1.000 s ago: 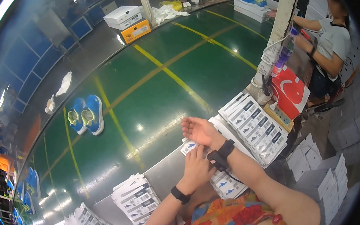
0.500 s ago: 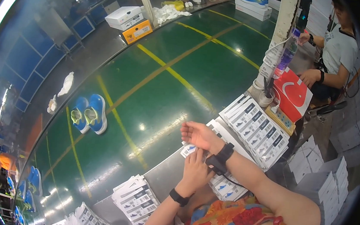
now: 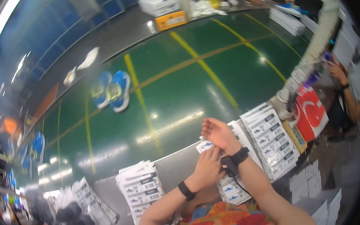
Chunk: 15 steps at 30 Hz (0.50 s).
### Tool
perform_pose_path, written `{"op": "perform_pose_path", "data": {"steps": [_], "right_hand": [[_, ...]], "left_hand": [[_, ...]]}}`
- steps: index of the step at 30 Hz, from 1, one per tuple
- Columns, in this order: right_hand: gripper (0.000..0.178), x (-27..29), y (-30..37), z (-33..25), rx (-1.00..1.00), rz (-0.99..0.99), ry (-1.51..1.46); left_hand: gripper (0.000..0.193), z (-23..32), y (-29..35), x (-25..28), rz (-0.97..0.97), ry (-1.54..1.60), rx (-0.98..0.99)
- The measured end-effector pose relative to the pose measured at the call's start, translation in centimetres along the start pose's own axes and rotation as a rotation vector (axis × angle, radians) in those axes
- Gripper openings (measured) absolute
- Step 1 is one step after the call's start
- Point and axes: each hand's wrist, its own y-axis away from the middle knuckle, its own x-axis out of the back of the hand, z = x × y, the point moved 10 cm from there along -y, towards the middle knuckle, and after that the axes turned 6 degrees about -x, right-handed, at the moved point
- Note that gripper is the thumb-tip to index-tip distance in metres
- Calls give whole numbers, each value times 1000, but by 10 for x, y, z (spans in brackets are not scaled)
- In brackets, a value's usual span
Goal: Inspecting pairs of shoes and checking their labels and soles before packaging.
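My right hand (image 3: 220,134) is turned partly palm up over the bench edge, fingers loosely curled and apart, with nothing seen in it. Close below it, my left hand (image 3: 209,164) lies with its fingers stretched out against the right wrist, near a black device (image 3: 229,164) strapped there. Beside the fingertips, a white label sheet (image 3: 205,146) with a small blue shoe picture sticks out. More label sheets (image 3: 232,189) lie under my forearms. Stacks of labels stand on both sides: a right stack (image 3: 269,140) and a left stack (image 3: 140,189).
A green conveyor belt (image 3: 190,96) with yellow lines carries a pair of blue shoes (image 3: 115,91). White and orange boxes (image 3: 170,20) sit beyond it. At right are a post (image 3: 308,66), a red box (image 3: 312,114) and a power strip (image 3: 295,136). Another person's hand (image 3: 337,72) is there.
The view has swung, so the bench, belt and shoes appear shifted right and upward. My hands keep nearly the same pose. Dark rounded shapes now show at the lower left.
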Motion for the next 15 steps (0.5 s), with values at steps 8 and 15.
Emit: {"op": "perform_pose_path", "data": {"steps": [8,15], "right_hand": [[17,-1,-1,1,8,67,53],[15,-2,3,-4,12,58,50]], "left_hand": [[41,-3,8,-2,42,54,-32],[41,1,7,-4,51,83,-31]]}}
